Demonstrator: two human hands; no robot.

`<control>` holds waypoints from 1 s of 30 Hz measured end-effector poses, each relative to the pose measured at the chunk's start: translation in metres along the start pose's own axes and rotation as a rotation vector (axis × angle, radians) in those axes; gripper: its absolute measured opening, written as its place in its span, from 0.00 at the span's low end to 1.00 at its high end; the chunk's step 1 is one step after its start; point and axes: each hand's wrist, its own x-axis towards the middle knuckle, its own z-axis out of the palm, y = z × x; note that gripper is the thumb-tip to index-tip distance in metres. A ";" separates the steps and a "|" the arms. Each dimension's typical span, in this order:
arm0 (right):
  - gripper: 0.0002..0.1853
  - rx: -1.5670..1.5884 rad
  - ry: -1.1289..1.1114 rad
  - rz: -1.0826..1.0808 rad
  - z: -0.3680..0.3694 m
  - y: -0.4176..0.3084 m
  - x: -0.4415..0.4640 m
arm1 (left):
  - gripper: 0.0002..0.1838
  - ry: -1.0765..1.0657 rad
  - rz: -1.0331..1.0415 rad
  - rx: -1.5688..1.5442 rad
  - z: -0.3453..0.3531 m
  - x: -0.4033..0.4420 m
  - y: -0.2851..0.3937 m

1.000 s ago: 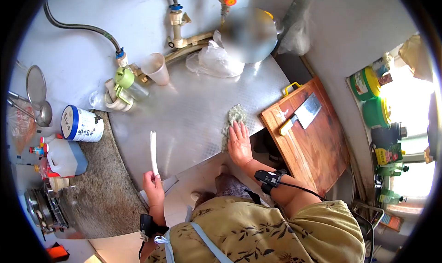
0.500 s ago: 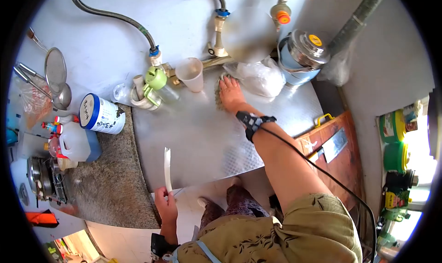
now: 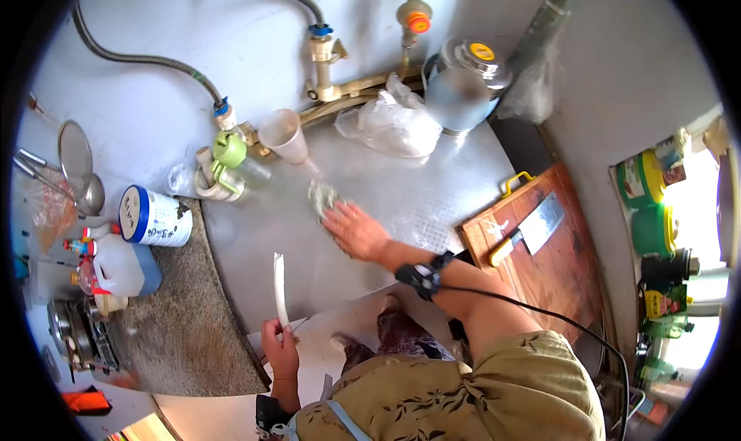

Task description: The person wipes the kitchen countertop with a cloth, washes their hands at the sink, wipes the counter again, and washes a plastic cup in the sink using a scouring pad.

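My right hand [image 3: 356, 231] lies over a greyish-green cloth [image 3: 323, 198], pressing it on the metal countertop [image 3: 262, 225]. Its fingers are stretched out across the cloth, which shows beyond the fingertips. Near the front edge, my left hand [image 3: 279, 344] is closed around the lower end of a long, thin, slightly curved white strip [image 3: 279, 287]. The strip points up; its exact kind I cannot make out. Behind the cloth stand a translucent plastic cup [image 3: 284, 136] and a knotted white plastic bag [image 3: 397, 125].
A cleaver [image 3: 540, 223] rests on a wooden board [image 3: 556, 287] at right. A metal-lidded pail [image 3: 463, 94] stands at the back. Left are a green-lidded bottle [image 3: 229, 149], a blue-lidded tub [image 3: 166, 221] and a plastic jug [image 3: 127, 263] on a stone ledge [image 3: 181, 325].
My right hand has drawn the cloth back from beside the plastic bag, toward me and leftward across the metal. The left hand still holds the white strip. The view has shifted right.
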 end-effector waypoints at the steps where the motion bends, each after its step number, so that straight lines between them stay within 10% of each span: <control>1: 0.25 -0.008 0.003 0.015 -0.003 -0.005 -0.019 | 0.07 -0.012 0.011 -0.004 0.000 0.004 0.001; 17: 0.29 -0.302 0.261 1.392 -0.070 0.216 -0.087 | 0.07 0.023 -0.059 -0.027 0.001 -0.005 -0.008; 30: 0.29 -0.301 0.341 1.024 -0.010 0.071 -0.043 | 0.07 0.044 -0.085 -0.102 -0.008 -0.002 -0.025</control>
